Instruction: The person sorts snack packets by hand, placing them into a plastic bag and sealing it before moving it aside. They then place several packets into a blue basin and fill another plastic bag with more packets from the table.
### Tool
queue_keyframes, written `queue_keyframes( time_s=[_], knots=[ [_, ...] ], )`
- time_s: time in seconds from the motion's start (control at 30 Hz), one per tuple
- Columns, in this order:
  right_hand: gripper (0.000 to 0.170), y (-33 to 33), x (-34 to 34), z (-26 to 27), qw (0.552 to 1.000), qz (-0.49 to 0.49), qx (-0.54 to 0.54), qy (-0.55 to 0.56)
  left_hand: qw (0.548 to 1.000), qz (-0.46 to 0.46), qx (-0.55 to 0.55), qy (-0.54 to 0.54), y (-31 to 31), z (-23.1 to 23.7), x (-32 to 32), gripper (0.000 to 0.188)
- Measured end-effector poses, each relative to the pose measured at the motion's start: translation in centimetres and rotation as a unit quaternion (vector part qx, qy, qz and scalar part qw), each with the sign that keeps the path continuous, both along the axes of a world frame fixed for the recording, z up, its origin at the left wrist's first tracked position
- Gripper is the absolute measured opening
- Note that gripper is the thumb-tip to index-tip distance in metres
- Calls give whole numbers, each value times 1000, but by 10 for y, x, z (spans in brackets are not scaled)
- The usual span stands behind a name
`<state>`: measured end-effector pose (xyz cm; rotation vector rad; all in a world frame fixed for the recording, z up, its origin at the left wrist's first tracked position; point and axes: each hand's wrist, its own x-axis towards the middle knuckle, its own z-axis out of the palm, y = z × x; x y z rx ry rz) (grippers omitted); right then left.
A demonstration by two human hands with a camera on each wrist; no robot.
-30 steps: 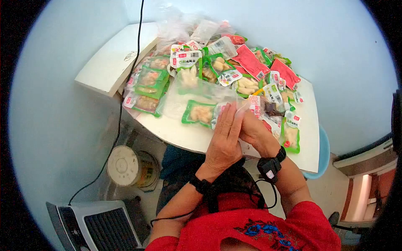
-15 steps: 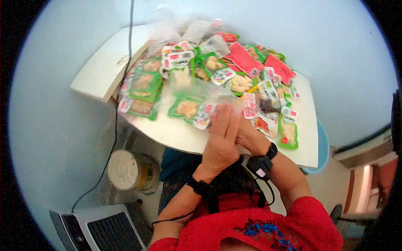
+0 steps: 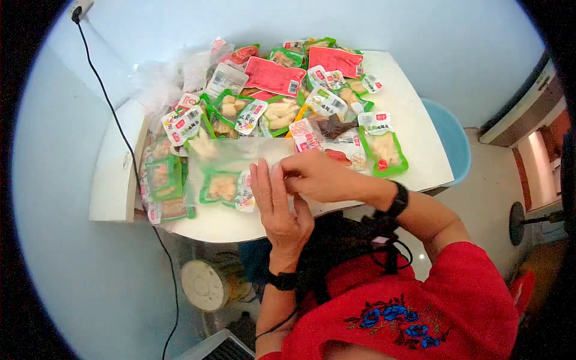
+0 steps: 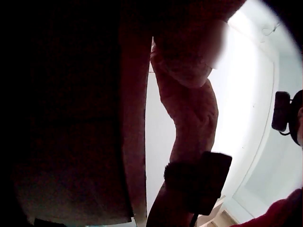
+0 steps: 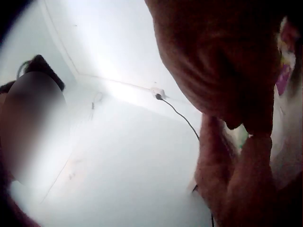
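Observation:
A clear plastic bag (image 3: 240, 150) lies flat at the table's front, and a green-edged food packet (image 3: 221, 187) shows through it. My left hand (image 3: 281, 213) rests at the bag's right end, fingers straight and thumb spread to the side. From the right, my right hand (image 3: 324, 177) reaches across with curled fingers and pinches the bag's edge beside the left fingertips. The right wrist view has the right hand (image 5: 218, 61) above and the left hand (image 5: 241, 175) below, their fingers meeting. The left wrist view is dark; the right hand (image 4: 189, 66) is a silhouette.
Behind the bag, several sealed food packets are heaped, including red packets (image 3: 275, 76) and a green-edged packet (image 3: 384, 150) at right. More packets (image 3: 165, 177) are stacked left. A black cord (image 3: 111, 114) hangs at left. A blue basin (image 3: 447, 141) and a lidded bucket (image 3: 204, 285) stand beside the white table (image 3: 414, 138).
The head view has turned, so the table now appears farther left and lower. My right hand has come from beneath the left to its right side, fingers at the bag's edge.

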<state>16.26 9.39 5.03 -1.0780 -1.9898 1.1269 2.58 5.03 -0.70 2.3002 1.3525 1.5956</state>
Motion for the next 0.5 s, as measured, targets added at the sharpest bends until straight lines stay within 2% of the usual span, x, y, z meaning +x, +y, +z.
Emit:
queue_keyframes(
  time_s=[0.07, 0.1, 0.17, 0.2, 0.23, 0.3, 0.4, 0.5],
  knots=[
    [21, 1, 34, 7, 992, -20, 120, -41, 999, 18, -1, 49, -1, 3, -1, 55],
    [24, 5, 52, 9, 990, -60, 101, -80, 997, 25, -2, 75, -1, 3, -1, 55],
    [25, 8, 88, 16, 980, -175, 86, -45, 999, 24, 0, 46, 0, 0, 1, 53],
    [26, 10, 106, 26, 957, -241, 82, -136, 999, 23, 0, 49, 1, 0, 0, 53],
    [29, 12, 123, 29, 939, -255, 109, -205, 998, 21, -1, 52, 1, 1, -1, 53],
    [36, 22, 162, 11, 935, -251, 125, -216, 998, 21, -9, 58, 0, 1, -2, 54],
    [44, 23, 177, 4, 948, -187, 170, -192, 998, 26, -11, 61, 0, 0, -1, 54],
    [41, 35, 187, -9, 939, -128, 216, -236, 999, 29, -6, 37, 2, 0, 1, 53]
  ],
)
